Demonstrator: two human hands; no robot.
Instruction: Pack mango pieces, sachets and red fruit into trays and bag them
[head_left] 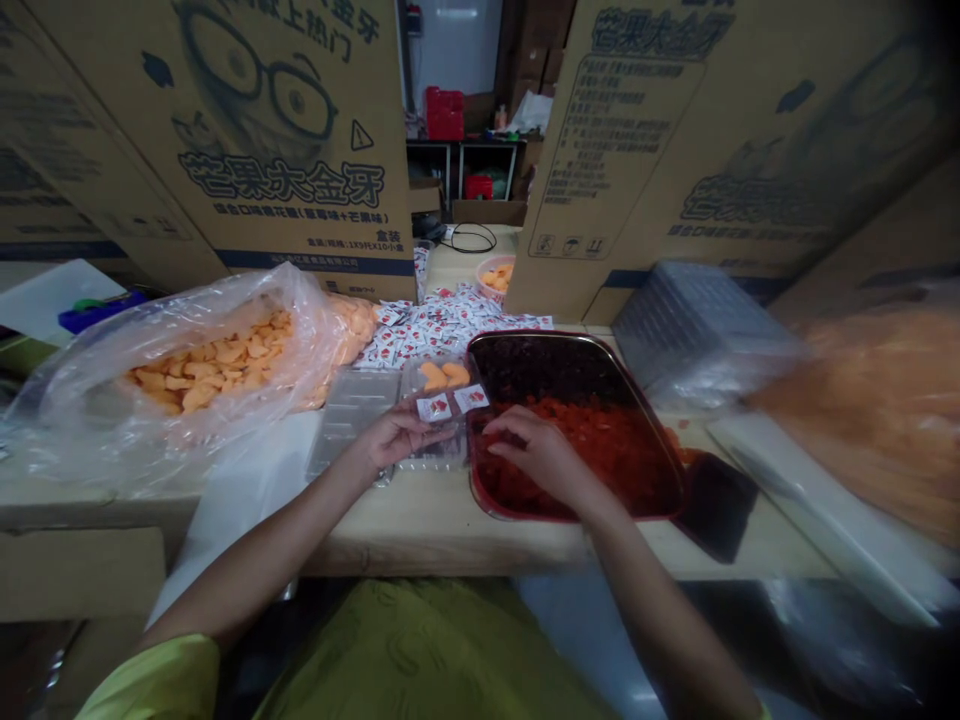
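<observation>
My left hand [401, 432] pinches small white printed sachets [433, 407], two of which show past the fingertips. Beneath it lies a clear plastic tray [431, 462], with orange tooth-shaped candies [444, 376] in its far compartment. Over the left side of a dark red-rimmed tray [477, 490] hangs my right hand [536, 450], its fingers curled together. Whatever those fingers hold, if anything, I cannot make out. Red pieces [600, 450] fill much of the red-rimmed tray, with a darker area at the back. More clear trays [360, 400] lie to the left of my left hand.
A heap of sachets [457, 325] spreads behind the trays. An open plastic bag [97, 390] of orange candies lies at left. Cardboard boxes [300, 200] wall the back, with a bowl [491, 290] in the gap. Stacked clear trays [697, 330] and a blurred orange bag [870, 400] stand right.
</observation>
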